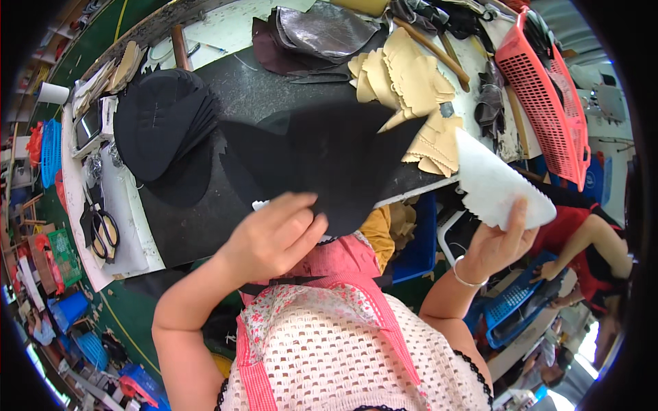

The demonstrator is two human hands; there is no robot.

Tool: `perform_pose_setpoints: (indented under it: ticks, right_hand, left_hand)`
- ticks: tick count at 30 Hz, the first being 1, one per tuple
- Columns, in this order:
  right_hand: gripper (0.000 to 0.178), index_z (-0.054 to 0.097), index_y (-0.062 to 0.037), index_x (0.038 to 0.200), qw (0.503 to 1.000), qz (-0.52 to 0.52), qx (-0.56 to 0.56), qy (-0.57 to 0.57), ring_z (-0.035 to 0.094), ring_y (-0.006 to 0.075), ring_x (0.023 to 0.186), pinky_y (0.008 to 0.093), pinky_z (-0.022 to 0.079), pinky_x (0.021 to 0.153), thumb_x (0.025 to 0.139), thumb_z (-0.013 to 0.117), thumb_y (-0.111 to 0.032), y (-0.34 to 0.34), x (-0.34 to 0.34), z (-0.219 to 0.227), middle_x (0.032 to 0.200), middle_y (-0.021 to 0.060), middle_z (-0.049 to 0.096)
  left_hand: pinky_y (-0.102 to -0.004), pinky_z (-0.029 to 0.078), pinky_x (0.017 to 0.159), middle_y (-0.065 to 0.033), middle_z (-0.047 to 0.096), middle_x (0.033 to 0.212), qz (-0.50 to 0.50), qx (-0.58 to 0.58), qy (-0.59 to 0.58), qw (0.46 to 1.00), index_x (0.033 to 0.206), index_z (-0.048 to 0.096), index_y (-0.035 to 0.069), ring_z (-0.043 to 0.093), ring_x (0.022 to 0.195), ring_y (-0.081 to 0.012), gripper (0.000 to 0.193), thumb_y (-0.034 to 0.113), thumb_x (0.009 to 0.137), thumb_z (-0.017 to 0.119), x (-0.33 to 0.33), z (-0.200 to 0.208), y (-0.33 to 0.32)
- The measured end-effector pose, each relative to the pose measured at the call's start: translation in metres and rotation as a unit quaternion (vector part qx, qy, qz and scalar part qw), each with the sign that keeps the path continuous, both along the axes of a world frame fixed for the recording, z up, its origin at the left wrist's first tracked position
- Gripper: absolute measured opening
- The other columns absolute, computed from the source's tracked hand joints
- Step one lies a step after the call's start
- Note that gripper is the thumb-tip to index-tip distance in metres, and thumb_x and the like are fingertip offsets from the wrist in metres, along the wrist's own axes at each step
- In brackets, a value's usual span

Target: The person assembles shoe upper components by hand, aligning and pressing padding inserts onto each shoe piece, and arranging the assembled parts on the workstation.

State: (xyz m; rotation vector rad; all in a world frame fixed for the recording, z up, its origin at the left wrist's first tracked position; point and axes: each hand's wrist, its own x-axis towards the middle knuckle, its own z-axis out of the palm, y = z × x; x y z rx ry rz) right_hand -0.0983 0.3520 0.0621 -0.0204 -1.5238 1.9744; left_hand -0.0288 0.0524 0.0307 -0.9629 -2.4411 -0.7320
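- The left hand [274,236] is pinched shut on the lower edge of a black fabric piece [322,161], a curved cut shape with pointed tips, lifted over the dark work table [171,226].
- The right hand [497,243] is closed around a white fabric piece [497,185] with a scalloped lower edge, thumb pressed up its face; it is held off the table's right side, well apart from the black one.
- To handle this well, it seems wise to keep the black piece spread flat from its edge so it does not fold, and to keep the white piece gripped near its base so the scalloped edge stays free.
- On the table behind the black piece lies a loose heap of tan pieces [411,89] with wavy edges, partly hidden by it.
- To the left sits a stack of black pieces [161,127], fanned out.
- Scissors [101,229] lie on a white sheet near the table's left edge.
- Dark brown leather pieces [315,34] lie at the far side.
- A red basket [545,96] stands tilted at the right end, close to the raised white piece; it could be knocked if that hand swings outward.
- Another person in a red top [582,240] reaches toward a blue crate [514,305] lower right.
- The tan heap under the black piece's tips might snag or shift.
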Motion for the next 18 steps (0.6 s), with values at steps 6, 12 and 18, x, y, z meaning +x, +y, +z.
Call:
perform_pose_setpoints:
  ticks: [6, 12, 18]
  right_hand:
    - [0.014, 0.059, -0.0002, 0.100, 0.938, 0.311, -0.022, -0.153, 0.062, 0.0111, 0.082, 0.0259, 0.050, 0.073, 0.087, 0.062, 0.000, -0.073, 0.010, -0.031, 0.093, 0.0059, 0.064]
    - [0.012, 0.062, 0.0020, 0.093, 0.863, 0.432, 0.107, -0.238, 0.061, 0.0084, 0.070, 0.0219, 0.048, 0.061, 0.086, 0.066, -0.006, -0.103, 0.023, -0.044, 0.084, 0.0038, 0.064]
    - [0.011, 0.062, 0.0016, 0.079, 0.810, 0.343, 0.467, -0.092, 0.055, 0.0157, 0.049, 0.0261, 0.043, 0.045, 0.077, 0.070, -0.006, -0.096, 0.024, -0.058, 0.072, 0.0080, 0.057]
  left_hand:
    - [-0.0372, 0.049, 0.087, -0.0147, 0.058, 0.098, 0.046, 0.185, -0.303, 0.934, 0.111, 0.055, -0.003, 0.062, 0.094, -0.0304, 0.057, 0.026, 0.069, 0.080, 0.029, -0.019, -0.009]
    - [-0.0192, 0.043, 0.053, -0.0039, 0.061, 0.072, 0.207, 0.598, -0.415, 0.654, 0.099, 0.061, -0.004, 0.057, 0.063, -0.0048, 0.025, 0.011, 0.082, 0.070, 0.031, -0.032, 0.007]
    - [-0.0231, 0.036, 0.046, -0.0051, 0.052, 0.061, 0.291, 0.347, -0.330, 0.828, 0.071, 0.060, -0.004, 0.047, 0.049, -0.0065, 0.020, 0.010, 0.080, 0.071, 0.031, -0.046, -0.001]
